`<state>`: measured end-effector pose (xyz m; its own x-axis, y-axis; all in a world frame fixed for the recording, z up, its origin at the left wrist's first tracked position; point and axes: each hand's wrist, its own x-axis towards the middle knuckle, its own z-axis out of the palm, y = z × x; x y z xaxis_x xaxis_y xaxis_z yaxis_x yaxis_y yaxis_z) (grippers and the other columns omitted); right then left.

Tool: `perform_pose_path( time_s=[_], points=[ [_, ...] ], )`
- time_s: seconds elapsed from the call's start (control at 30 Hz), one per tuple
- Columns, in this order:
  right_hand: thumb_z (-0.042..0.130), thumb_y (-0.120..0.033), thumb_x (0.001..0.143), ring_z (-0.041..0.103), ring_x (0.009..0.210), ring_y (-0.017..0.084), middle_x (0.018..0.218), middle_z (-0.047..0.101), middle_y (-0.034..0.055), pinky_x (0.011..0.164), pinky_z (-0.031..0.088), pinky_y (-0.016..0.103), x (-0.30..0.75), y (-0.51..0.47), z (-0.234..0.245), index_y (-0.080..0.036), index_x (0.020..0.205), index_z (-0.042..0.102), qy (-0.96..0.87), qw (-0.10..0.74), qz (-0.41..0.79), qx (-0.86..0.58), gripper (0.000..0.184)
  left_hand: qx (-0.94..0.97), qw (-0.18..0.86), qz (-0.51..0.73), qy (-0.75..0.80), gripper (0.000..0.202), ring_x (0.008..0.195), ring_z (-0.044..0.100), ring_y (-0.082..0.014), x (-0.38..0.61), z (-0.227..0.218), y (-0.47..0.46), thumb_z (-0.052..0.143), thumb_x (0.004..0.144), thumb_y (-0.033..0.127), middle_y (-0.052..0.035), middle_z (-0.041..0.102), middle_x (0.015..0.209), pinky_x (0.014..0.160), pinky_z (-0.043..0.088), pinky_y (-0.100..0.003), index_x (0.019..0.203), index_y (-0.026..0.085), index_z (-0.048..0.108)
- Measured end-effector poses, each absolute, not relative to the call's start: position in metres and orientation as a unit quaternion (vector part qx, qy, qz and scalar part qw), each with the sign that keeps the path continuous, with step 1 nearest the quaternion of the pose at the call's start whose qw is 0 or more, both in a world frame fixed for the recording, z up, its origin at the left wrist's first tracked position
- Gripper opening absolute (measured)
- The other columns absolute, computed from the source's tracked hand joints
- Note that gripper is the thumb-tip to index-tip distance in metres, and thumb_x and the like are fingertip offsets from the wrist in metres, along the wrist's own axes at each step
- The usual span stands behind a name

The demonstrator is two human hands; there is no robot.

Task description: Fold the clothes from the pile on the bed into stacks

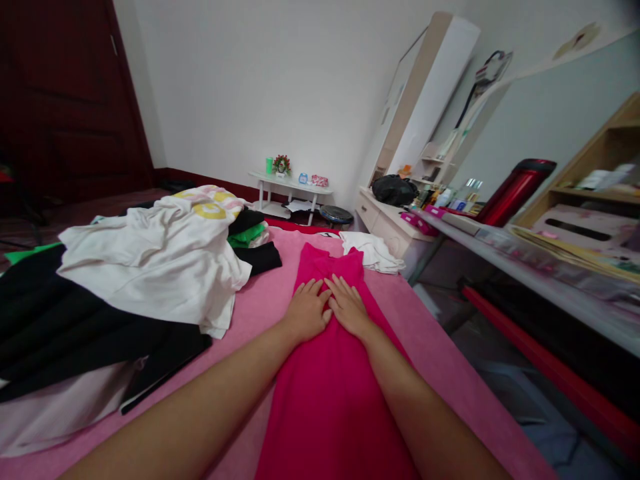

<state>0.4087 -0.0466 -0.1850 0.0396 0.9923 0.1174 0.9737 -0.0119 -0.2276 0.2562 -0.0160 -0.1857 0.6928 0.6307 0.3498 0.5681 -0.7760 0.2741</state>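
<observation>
A bright pink sleeveless dress [340, 400] lies lengthwise on the lighter pink bed cover [260, 293], its neckline at the far end. My left hand [307, 310] rests flat on the upper part of the dress, fingers stretched out. Beside it, my right hand [349, 307] also lies flat on the fabric, its fingers pointing forward. The two hands almost meet at the fingertips and thumbs. Neither grips the cloth. Below the hands the skirt spreads toward me between my forearms.
A heap of clothes with a white T-shirt [165, 247] and black garments [65, 320] lies on the left. Folded white cloth [373, 252] sits beyond the dress at right. A desk [500, 267] with a red flask [520, 193] stands along the right side.
</observation>
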Motion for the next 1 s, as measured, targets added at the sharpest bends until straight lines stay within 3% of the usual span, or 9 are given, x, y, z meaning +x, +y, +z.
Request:
perform_pose_path(
  time_s=[0.27,0.4,0.5,0.6,0.7,0.87,1.0],
  points=[
    [0.031,-0.028,0.095,0.013,0.143,0.02,0.155,0.019,0.0075,0.115,0.015,0.044,0.402,-0.109,-0.178,-0.016,0.146,0.029,-0.695,0.123,0.063,-0.706,0.052,0.94,0.086,0.207,0.257,0.079,0.133,0.034,-0.0378,0.25,-0.191,-0.012,0.052,0.078,0.066,-0.0239,0.038,0.143,0.109,0.027,-0.052,0.133,0.009,0.049],
    [0.04,-0.031,0.093,0.015,0.142,0.021,0.153,0.021,0.0103,0.115,0.016,0.045,0.397,-0.148,-0.164,-0.016,0.145,0.033,-0.708,0.112,0.103,-0.689,0.055,0.935,0.087,0.215,0.268,0.061,0.133,0.035,-0.0336,0.251,-0.191,-0.012,0.048,0.088,0.049,-0.0198,0.04,0.143,0.109,0.028,-0.051,0.137,0.013,0.044],
    [0.051,-0.034,0.088,0.021,0.141,0.022,0.152,0.025,0.0099,0.115,0.02,0.044,0.393,-0.188,-0.149,-0.019,0.143,0.036,-0.709,0.106,0.149,-0.681,0.06,0.933,0.09,0.226,0.264,0.061,0.131,0.038,-0.0308,0.252,-0.19,-0.014,0.05,0.09,0.038,-0.017,0.042,0.141,0.107,0.03,-0.049,0.145,0.019,0.031],
    [0.056,-0.028,0.082,0.032,0.137,0.022,0.147,0.037,0.0076,0.112,0.028,0.042,0.393,-0.232,-0.134,-0.022,0.137,0.047,-0.685,0.099,0.151,-0.706,0.056,0.934,0.084,0.237,0.252,0.06,0.126,0.043,-0.0291,0.252,-0.189,-0.015,0.049,0.09,0.032,-0.0162,0.045,0.137,0.105,0.034,-0.045,0.146,0.021,0.029],
    [0.056,-0.024,0.079,0.043,0.13,0.023,0.14,0.048,0.007,0.108,0.035,0.044,0.404,-0.272,-0.127,-0.024,0.129,0.055,-0.638,0.085,0.102,-0.758,0.05,0.934,0.064,0.24,0.257,0.057,0.115,0.049,-0.0273,0.256,-0.186,-0.012,0.048,0.09,0.026,-0.0145,0.051,0.127,0.099,0.039,-0.04,0.145,0.021,0.032],
    [0.057,-0.027,0.076,0.051,0.123,0.028,0.135,0.053,0.0108,0.103,0.041,0.045,0.438,-0.326,-0.132,-0.019,0.131,0.053,-0.556,0.08,-0.014,-0.827,0.056,0.933,0.03,0.204,0.296,0.049,0.102,0.052,-0.0286,0.273,-0.178,-0.002,0.045,0.091,0.027,-0.012,0.054,0.111,0.085,0.043,-0.041,0.14,0.031,0.04],
    [0.059,-0.03,0.074,0.066,0.099,0.028,0.113,0.068,0.0087,0.087,0.052,0.04,0.449,-0.353,-0.136,-0.022,0.118,0.062,-0.487,0.071,0.049,-0.869,0.045,0.916,0.12,0.198,0.327,0.035,0.103,0.054,-0.031,0.287,-0.173,0.009,0.046,0.09,0.025,-0.0131,0.055,0.11,0.084,0.042,-0.041,0.12,0.029,0.063]
  ],
)
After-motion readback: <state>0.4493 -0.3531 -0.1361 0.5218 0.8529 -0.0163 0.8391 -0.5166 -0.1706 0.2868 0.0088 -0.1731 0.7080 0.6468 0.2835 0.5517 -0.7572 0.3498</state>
